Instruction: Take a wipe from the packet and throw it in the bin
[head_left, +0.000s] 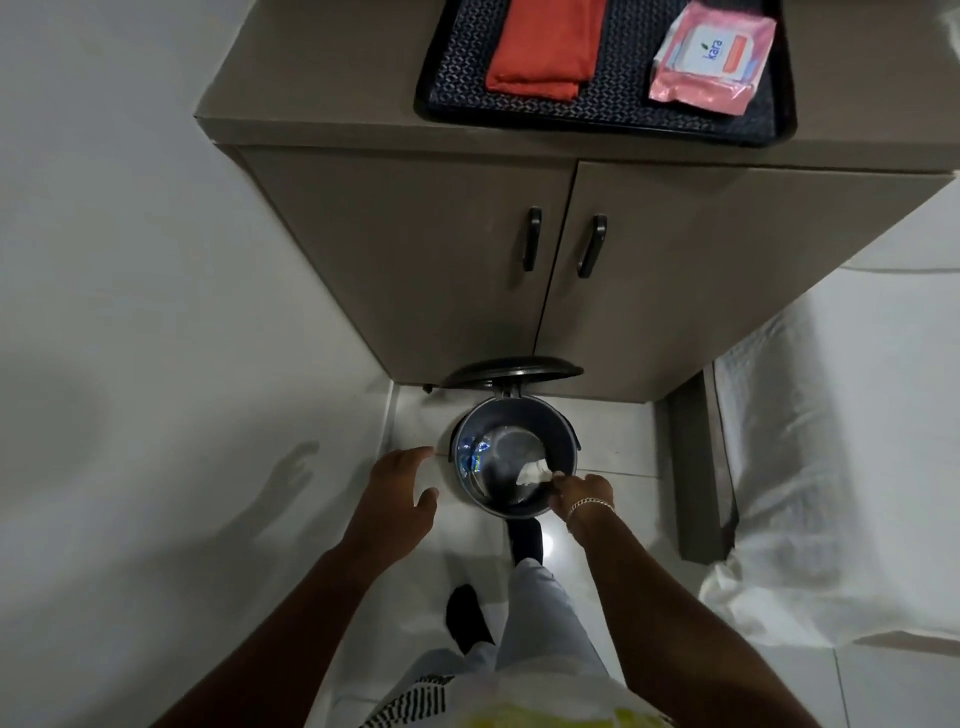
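A small round pedal bin (563, 441) stands on the floor in front of a cabinet, its lid (511, 370) tipped up against the cabinet doors. My right hand (582, 493) is over the bin's near right rim, fingers pinched on a crumpled white wipe (532, 472) that hangs inside the opening. My left hand (402, 486) hovers left of the bin, fingers spread and empty. The pink wipes packet (711, 54) lies on a dark tray (597, 117) on the cabinet top. My foot (525, 538) rests at the bin's pedal.
A folded orange cloth (540, 47) lies on the tray beside the packet. The cabinet (467, 270) has two doors with black handles. A bed with white sheets (831, 441) fills the right side. A wall runs along the left. Blue wrappers (470, 457) lie in the bin.
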